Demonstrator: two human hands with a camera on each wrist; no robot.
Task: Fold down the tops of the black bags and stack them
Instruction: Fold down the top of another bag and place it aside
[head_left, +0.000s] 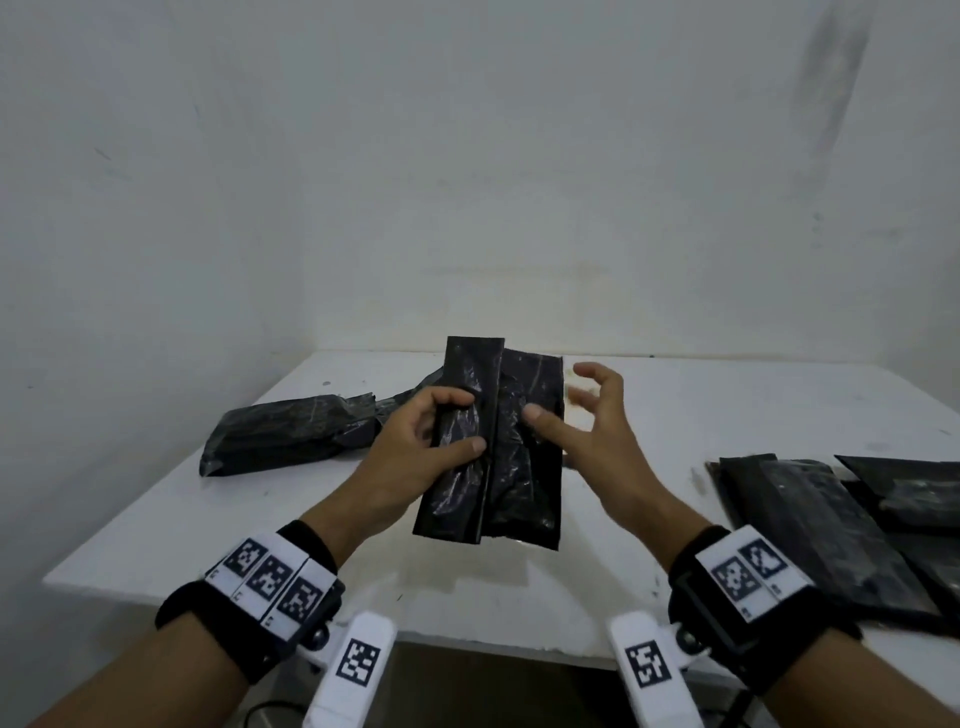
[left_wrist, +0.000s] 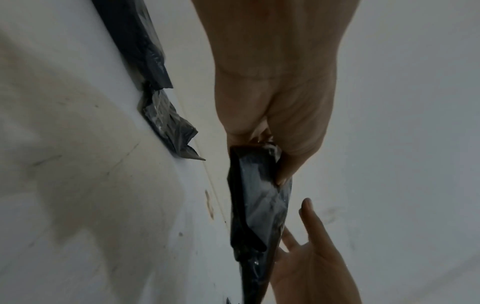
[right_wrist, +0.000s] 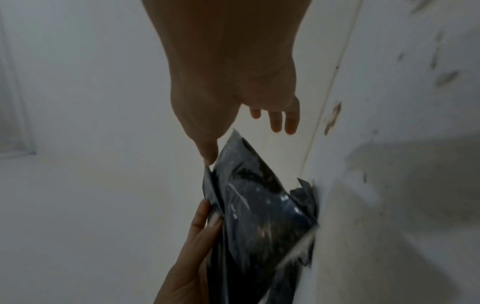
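Observation:
My left hand (head_left: 441, 431) grips a glossy black bag (head_left: 524, 467) and holds it upright above the white table (head_left: 156, 519), thumb on its front and fingers curled round its left edge. A long flap is folded over the bag's left half. My right hand (head_left: 576, 410) is open with spread fingers; its thumb touches the bag's front, the other fingers hang apart beyond the right edge. In the left wrist view the left hand (left_wrist: 275, 144) pinches the bag (left_wrist: 259, 205). The right wrist view shows the right thumb tip (right_wrist: 207, 158) at the edge of the bag (right_wrist: 259, 216).
A filled black bag (head_left: 291, 431) lies on its side at the table's left, its crumpled open top pointing right. Several flat black bags (head_left: 831, 530) lie overlapped at the right edge of the table. White walls close the back and left sides.

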